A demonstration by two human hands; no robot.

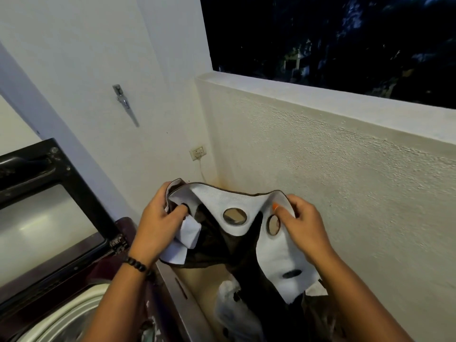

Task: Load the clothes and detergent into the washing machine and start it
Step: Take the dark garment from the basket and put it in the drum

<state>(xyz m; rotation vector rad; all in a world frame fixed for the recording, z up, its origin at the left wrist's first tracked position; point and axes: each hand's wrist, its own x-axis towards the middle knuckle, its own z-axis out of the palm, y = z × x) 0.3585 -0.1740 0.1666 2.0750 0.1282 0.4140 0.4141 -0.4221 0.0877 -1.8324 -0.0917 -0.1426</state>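
I hold up a dark curtain [217,201] with a white backing band and metal ring eyelets, stretched between both hands above the gap beside the washer. My left hand [158,218] grips its bunched left end. My right hand [301,223] pinches the band next to an eyelet. The rest of the dark cloth hangs down below. The top-loading washing machine [81,314] is at the lower left, its dark glass lid [47,218] raised and the pale drum rim visible. No detergent is in view.
A rough cream half-wall [333,169] runs along the right under a dark opening. A wall socket with a cord [198,152] and a metal tap [124,102] sit on the white wall. A white plastic bag [234,309] lies low beside the washer.
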